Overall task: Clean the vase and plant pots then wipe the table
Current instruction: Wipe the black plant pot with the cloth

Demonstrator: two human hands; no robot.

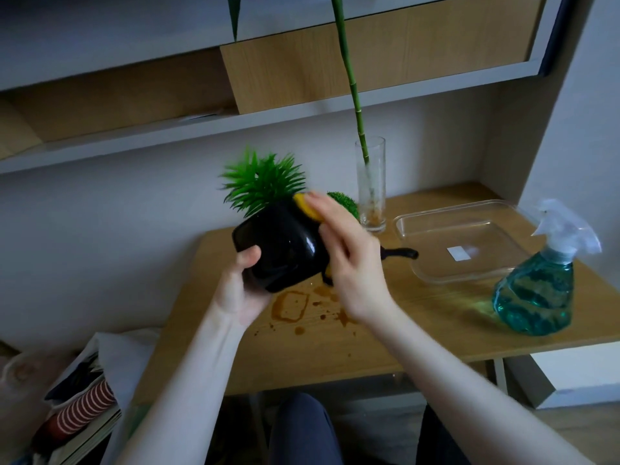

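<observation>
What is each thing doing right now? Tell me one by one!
Black pot: tilted, held above the table.
Left hand: grips the pot's base.
Right hand: presses a yellow sponge on the pot.
Glass vase: upright, stem inside.
Spray bottle: upright, blue liquid inside.
Table: stained brown.
Clear tray: flat on table.

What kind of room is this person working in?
Probably a home study or bedroom corner: a small wooden table set against the wall, wood-backed shelves above it, and folded cloth and books piled beside it.
</observation>
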